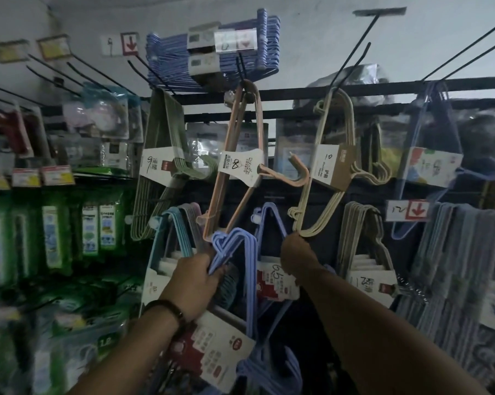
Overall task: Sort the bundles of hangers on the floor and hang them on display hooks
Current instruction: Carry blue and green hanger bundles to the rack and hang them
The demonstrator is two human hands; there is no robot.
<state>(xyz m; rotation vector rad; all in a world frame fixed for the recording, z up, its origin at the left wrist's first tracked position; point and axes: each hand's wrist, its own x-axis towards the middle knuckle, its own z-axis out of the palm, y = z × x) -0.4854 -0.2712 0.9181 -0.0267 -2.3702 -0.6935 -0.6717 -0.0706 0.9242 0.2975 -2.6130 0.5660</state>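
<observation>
Taking the pink bundle (235, 166) mid-wall as the marker. Left of it, a green bundle (155, 166) is already on a hook. Right of it, the beige bundle (330, 166) hangs off a long hook. Above it sits a stack of dark blue hangers (212, 52), and below it more packs fill the lower hooks. So a good part of the hanging looks done.

Not all, though. The left hand (196, 276), just below-left of the pink bundle's btm end, has its fingers wrapped tight round the top of a blue bundle (232, 243). Its card label (212, 346) dangles down by the wrist. That pack is in the air, not on any hook yet.

The right hand (296, 258), below-right of the pink one, is bunched at the btm corner of the beige bundle. It seems to grip it, prob. seating it straight, but the fingers are mostly hidden.

Farther right are long hooks (468, 47) w/ room on them. The floor is out of sight, so I can't say how many packs wait there. My guess is mid-task, w/ the blue pack next.
</observation>
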